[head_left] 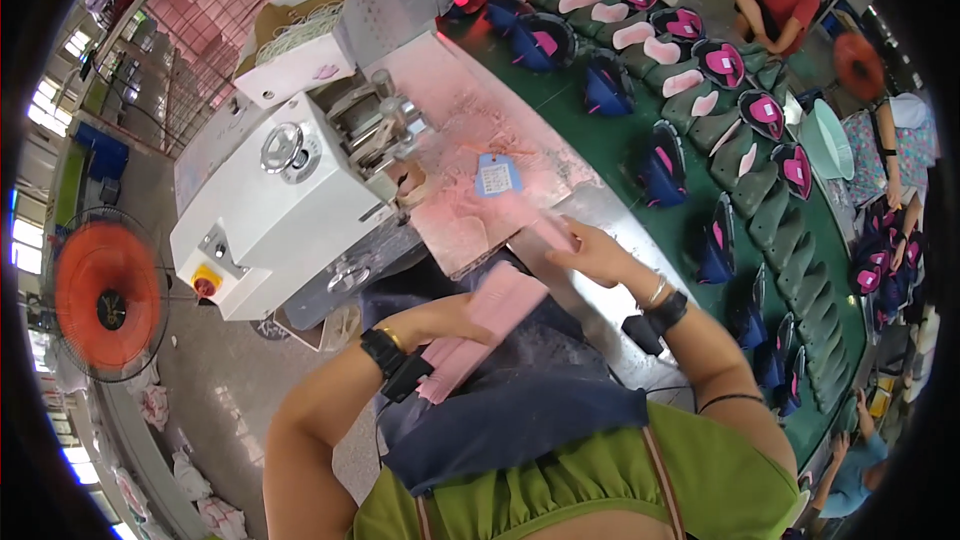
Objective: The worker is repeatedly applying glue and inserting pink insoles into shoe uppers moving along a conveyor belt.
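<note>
Background box (285, 77) holds cord (300, 35); hands (445, 320), strips (505, 300).

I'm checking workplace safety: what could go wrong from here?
The stack of flat pale-pink strips in the left hand might slip and scatter. Fine pink shavings beside the white boxy machine could cling to them. The thin silver-coloured bracelet behind the right hand might snag if brought near the machine.

An orange fan (82, 285) is spotted left, pale cord (308, 32) is piled in a box (297, 78), blue shoe uppers (664, 170) are lined along a green desk (552, 97)!
</note>
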`<state>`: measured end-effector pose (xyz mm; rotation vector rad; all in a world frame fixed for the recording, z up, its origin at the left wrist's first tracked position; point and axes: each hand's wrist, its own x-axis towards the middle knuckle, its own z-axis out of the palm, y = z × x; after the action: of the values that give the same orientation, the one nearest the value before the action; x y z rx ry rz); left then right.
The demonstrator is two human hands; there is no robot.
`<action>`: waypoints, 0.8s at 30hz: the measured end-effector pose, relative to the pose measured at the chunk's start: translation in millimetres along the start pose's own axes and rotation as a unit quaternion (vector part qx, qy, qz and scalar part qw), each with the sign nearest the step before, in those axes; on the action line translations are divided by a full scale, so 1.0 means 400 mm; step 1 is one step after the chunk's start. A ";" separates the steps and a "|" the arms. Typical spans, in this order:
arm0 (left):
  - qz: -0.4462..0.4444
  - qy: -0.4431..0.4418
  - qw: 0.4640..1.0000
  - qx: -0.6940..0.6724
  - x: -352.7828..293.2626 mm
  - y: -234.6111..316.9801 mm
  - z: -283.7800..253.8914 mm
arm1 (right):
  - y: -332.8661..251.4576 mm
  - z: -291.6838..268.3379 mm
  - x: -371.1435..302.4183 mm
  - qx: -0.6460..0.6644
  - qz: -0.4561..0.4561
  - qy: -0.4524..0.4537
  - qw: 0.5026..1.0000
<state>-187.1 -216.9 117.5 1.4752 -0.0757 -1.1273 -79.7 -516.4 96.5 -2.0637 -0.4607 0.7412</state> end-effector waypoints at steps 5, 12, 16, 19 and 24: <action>0.032 0.111 0.953 -0.282 0.004 -0.061 -0.058 | 0.046 0.049 -0.022 -0.170 0.063 0.192 0.964; 0.137 0.178 0.886 -0.406 0.070 -0.078 -0.041 | -0.142 0.191 0.031 0.099 -0.005 0.047 0.994; 0.175 0.204 0.860 -0.435 0.057 -0.077 -0.032 | -0.196 0.267 0.039 0.147 -0.044 0.027 0.988; 0.166 0.227 0.853 -0.439 0.036 -0.098 -0.040 | -0.191 0.293 0.046 0.187 -0.035 0.008 0.982; 0.143 0.251 0.846 -0.449 0.001 -0.148 -0.056 | -0.178 0.313 0.056 0.244 -0.038 -0.019 0.969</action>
<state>-204.1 -184.1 66.3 0.8079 0.5225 -0.3775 -148.0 -387.7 92.7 -1.5668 -0.3342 0.7614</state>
